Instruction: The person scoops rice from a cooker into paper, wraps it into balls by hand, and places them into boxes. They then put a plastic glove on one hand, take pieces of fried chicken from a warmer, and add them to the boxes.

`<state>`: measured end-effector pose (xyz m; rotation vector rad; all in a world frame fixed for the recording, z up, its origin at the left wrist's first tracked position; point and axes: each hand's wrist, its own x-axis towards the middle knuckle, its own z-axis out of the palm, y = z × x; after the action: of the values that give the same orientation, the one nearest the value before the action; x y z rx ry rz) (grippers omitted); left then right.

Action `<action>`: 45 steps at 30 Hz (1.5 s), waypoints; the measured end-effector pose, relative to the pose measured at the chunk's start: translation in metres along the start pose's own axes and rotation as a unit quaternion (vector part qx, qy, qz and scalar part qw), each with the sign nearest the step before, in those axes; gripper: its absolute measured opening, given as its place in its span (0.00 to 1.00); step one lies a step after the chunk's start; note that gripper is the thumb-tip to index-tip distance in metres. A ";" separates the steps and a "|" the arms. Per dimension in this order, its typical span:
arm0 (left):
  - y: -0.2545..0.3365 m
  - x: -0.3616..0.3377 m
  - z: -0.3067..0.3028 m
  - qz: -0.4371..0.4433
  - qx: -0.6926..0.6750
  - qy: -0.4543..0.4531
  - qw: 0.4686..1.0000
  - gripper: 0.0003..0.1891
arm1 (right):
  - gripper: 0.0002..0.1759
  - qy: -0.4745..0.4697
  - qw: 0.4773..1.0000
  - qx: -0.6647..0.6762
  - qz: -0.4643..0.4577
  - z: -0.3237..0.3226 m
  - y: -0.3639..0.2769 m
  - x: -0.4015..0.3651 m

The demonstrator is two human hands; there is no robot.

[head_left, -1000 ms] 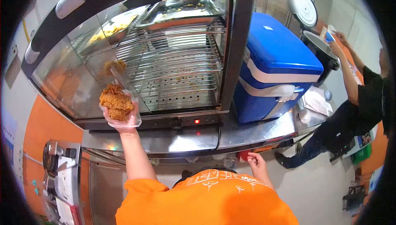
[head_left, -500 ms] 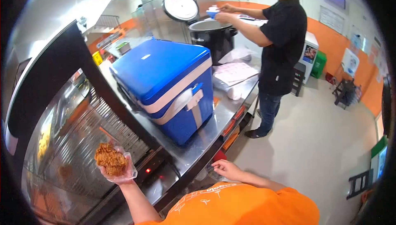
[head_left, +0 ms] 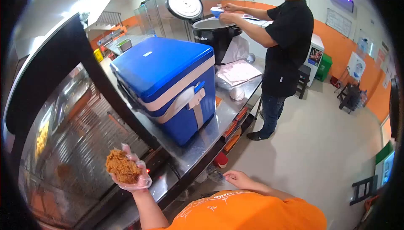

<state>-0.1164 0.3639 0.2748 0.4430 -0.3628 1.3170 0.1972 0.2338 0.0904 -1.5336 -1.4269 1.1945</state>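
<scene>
My left hand (head_left: 139,175), in a clear plastic glove, holds a piece of fried chicken (head_left: 122,167), golden brown with a craggy crust. The hand is in front of the curved glass of a display warmer (head_left: 84,145), and the chicken rests in the palm with the fingers curled around its side. My right hand (head_left: 239,179) is bare and low beside the counter's edge, its fingertips pinched at some clear crinkled plastic (head_left: 215,174). A red container (head_left: 221,159) stands just beyond that plastic.
A blue cooler box (head_left: 164,86) stands on the steel counter (head_left: 189,158). Behind it is a large black pot (head_left: 214,36) with its lid raised. A person in black (head_left: 290,40) holds a blue bowl (head_left: 216,12) over it. Pinkish paper sheets (head_left: 237,72) lie nearby.
My left hand has moved slightly right with the fried chicken. My right hand has moved right and down, and its fingers have closed at the clear plastic.
</scene>
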 end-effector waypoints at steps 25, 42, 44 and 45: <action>-0.025 -0.629 0.251 0.592 0.185 0.401 0.674 0.30 | 0.13 -0.673 0.673 -0.094 -0.291 0.372 -0.095 -0.201; 0.138 -0.784 0.355 0.469 0.565 0.642 0.220 0.31 | 0.14 -0.770 0.488 -0.145 -0.385 0.613 -0.138 -0.328; 0.211 -0.802 0.333 0.399 0.592 0.685 0.145 0.33 | 0.13 -0.753 0.470 -0.138 -0.439 0.656 -0.159 -0.331; 0.245 -0.807 0.321 0.332 0.601 0.723 0.075 0.34 | 0.13 -0.744 0.464 -0.136 -0.462 0.673 -0.172 -0.335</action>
<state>-0.5322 -0.4313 0.1782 -0.0837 2.8709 1.8815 -0.4810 -0.1328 0.0897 0.9323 -2.9118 1.4117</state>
